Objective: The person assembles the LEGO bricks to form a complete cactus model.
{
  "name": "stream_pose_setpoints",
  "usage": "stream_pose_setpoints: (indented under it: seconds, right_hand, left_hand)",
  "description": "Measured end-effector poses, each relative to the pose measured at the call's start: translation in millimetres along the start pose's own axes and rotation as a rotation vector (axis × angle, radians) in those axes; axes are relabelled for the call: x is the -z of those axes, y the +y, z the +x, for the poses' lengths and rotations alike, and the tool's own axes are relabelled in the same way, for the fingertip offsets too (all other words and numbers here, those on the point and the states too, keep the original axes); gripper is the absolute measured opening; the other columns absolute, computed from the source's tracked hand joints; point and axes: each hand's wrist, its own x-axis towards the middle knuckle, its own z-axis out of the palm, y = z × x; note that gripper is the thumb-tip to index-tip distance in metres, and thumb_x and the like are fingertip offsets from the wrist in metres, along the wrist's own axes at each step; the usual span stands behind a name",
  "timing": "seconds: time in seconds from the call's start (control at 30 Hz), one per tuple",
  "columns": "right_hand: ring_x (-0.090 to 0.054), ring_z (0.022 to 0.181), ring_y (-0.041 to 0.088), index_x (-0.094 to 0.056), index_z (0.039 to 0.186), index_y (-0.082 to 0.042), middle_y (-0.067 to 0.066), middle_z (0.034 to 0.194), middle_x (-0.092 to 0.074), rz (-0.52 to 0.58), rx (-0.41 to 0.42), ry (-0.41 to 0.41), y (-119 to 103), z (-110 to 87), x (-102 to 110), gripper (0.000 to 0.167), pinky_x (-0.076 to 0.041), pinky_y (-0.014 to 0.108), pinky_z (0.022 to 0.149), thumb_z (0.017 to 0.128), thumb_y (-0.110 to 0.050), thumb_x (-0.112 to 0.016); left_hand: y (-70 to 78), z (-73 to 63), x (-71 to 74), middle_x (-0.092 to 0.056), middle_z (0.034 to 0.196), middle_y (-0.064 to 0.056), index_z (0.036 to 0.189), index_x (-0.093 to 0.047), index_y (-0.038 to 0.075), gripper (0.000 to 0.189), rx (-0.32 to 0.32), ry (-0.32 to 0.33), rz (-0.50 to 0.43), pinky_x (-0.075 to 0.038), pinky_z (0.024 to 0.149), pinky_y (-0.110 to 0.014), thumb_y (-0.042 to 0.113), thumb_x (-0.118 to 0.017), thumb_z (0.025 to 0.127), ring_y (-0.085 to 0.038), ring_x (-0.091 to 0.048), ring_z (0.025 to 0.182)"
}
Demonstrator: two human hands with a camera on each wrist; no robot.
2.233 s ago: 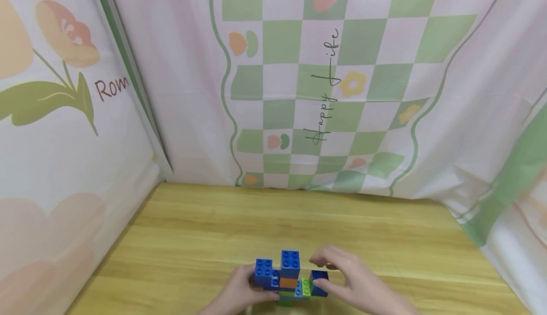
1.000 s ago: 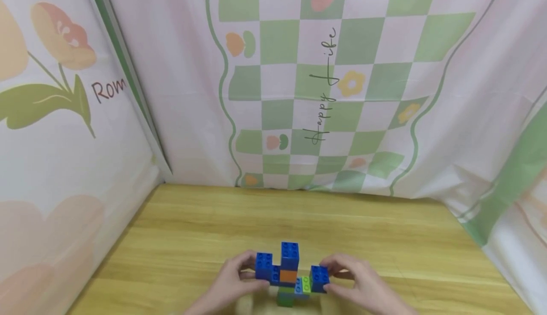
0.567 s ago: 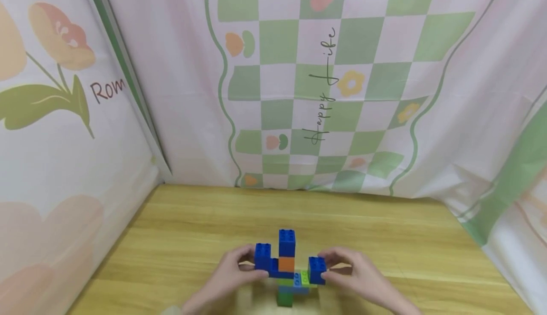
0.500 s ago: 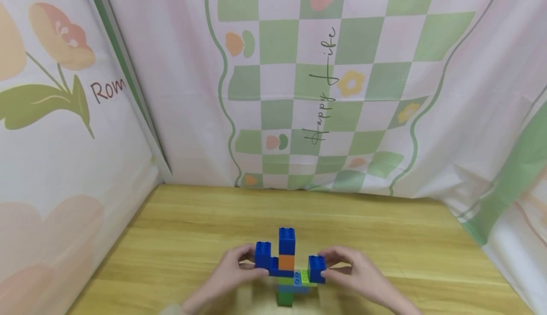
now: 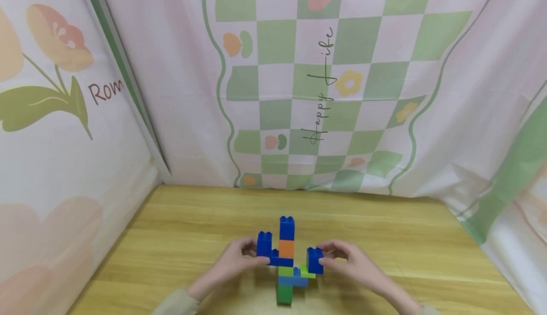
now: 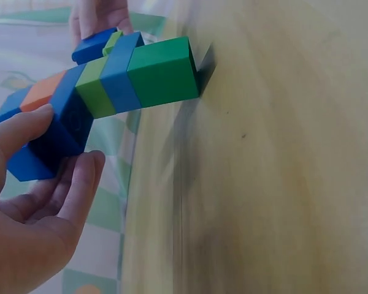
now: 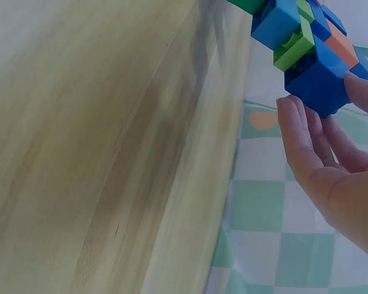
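A cross-like assembly of toy building bricks is held between my two hands. Its column runs from a dark green brick (image 5: 284, 294) at the foot, through lime and light blue pieces, up to an orange brick (image 5: 286, 249) and a blue brick (image 5: 287, 229) on top. My left hand (image 5: 237, 260) grips the left blue arm, thumb in front and fingers behind its raised blue brick (image 5: 264, 246). On the other side, my right hand (image 5: 350, 262) pinches a blue brick (image 5: 315, 261) joined to a lime piece (image 5: 308, 273). The left wrist view shows the green foot (image 6: 164, 72) close over the wood.
The wooden table (image 5: 205, 215) lies beneath the assembly. Behind it hangs a checked green and white cloth (image 5: 316, 115), and a flower-printed cloth (image 5: 51, 163) walls the left side. More cloth (image 5: 504, 172) closes off the right.
The right hand's fingers have closed on the right blue brick. Both hands have shifted the assembly so its upper end stands farther up in the head view, its stud tops showing less.
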Motion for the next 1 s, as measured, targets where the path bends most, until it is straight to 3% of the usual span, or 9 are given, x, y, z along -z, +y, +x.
stream_pose_setpoints:
  seconds: [0.23, 0.43, 0.7, 1.0]
  right_hand:
    - [-0.067, 0.099, 0.011, -0.055, 0.129, 0.007, 0.024, 0.121, -0.065, 0.159, -0.096, -0.065, 6.5, 13.4, 4.7, 0.044, -0.062, 0.028, 0.081, 0.098, -0.023, -0.062]
    - [-0.066, 0.104, 0.025, -0.053, 0.130, 0.010, 0.025, 0.122, -0.063, 0.195, -0.137, -0.073, 12.7, 21.3, 3.4, 0.046, -0.062, 0.033, 0.083, 0.098, -0.022, -0.061]
    - [-0.067, 0.101, 0.021, -0.053, 0.130, 0.009, 0.021, 0.120, -0.065, 0.186, -0.211, -0.062, 16.9, 30.6, 0.9, 0.050, -0.062, 0.034, 0.083, 0.099, -0.029, -0.061]
    - [-0.070, 0.098, 0.023, -0.052, 0.130, 0.011, 0.022, 0.119, -0.065, 0.172, -0.260, -0.050, 24.0, 36.7, -0.9, 0.052, -0.062, 0.037, 0.082, 0.099, -0.030, -0.060]
  left_hand:
    - [-5.6, 14.9, 1.5, -0.070, 0.101, -0.005, 0.115, -0.064, 0.001, 0.046, 0.080, -0.010, -0.013, -0.056, 0.080, -0.026, 0.034, -0.078, 0.085, -0.013, -0.063, 0.091]
    - [-11.9, 23.0, 0.7, -0.070, 0.106, -0.007, 0.120, -0.062, 0.001, 0.050, 0.124, -0.008, -0.011, -0.057, 0.084, -0.033, 0.036, -0.075, 0.087, -0.015, -0.064, 0.095]
    - [-17.3, 30.0, 0.0, -0.068, 0.114, -0.015, 0.132, -0.050, -0.006, 0.065, 0.190, 0.014, -0.088, -0.059, 0.089, -0.039, 0.033, -0.077, 0.087, -0.019, -0.067, 0.100]
    - [-23.1, 39.1, -3.5, -0.067, 0.109, -0.019, 0.130, -0.047, -0.011, 0.063, 0.197, 0.011, -0.169, -0.061, 0.085, -0.035, 0.026, -0.075, 0.088, -0.020, -0.071, 0.090]
